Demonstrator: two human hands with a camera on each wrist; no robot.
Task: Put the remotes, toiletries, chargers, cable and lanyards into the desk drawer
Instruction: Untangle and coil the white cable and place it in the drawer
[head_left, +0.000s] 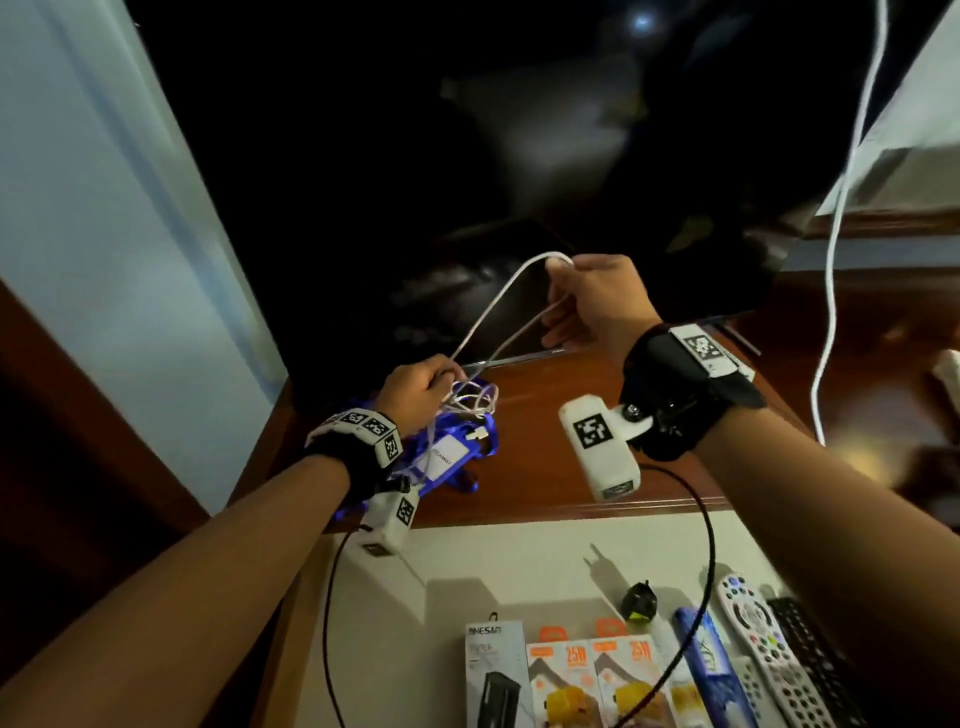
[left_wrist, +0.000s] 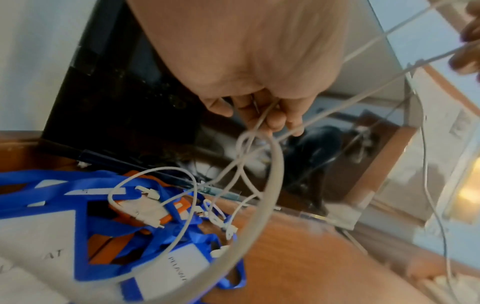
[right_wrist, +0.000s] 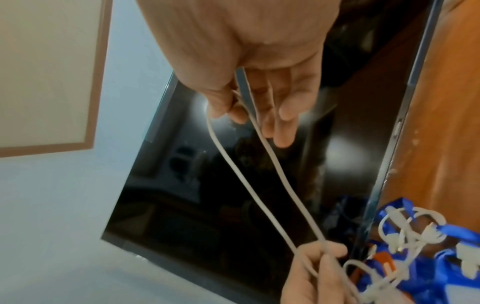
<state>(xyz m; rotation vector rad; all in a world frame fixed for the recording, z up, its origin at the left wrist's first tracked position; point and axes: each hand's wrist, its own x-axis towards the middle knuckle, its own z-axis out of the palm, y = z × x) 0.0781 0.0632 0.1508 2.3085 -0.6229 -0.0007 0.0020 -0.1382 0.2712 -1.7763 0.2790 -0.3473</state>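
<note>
Thin white charging cable (head_left: 493, 317) up off the desk, strung between both hands. Left hand (head_left: 415, 387) low, at about 8 o'clock from the right hand (head_left: 592, 306); right hand high, at 2 o'clock from the left.

Left hand: fingers curled, pinching the gathered end of the cable; loose white loops and plugs dangle from it. Right hand: thumb and forefinger pinched on the folded bend of the cable, other fingers loosely extended in the right wrist view. Hands apart, two strands running between them.

Cable's long axis: 8 to 2 o'clock, rising toward the dark TV screen (head_left: 467, 156). Slack end hangs directly over the tangle of blue fabric lanyards with white card holders (head_left: 452, 457) on the brown wooden desktop (head_left: 545, 467).

Drawer: white-lined open desk drawer (head_left: 467, 571) lies at 6 o'clock from both hands, toward the body. Already inside: boxed chargers (head_left: 566, 680), a grey remote with coloured buttons (head_left: 763, 644), a blue tube (head_left: 706, 665).

Judgement: cable is being folded into a bundle. The coming move likely turns on bringing the raised right hand down to the left, then carrying the bundle toward 6 o'clock. Left hand is nearer the drawer's bare left part. Risk: dangling loops snagging the lanyards.
</note>
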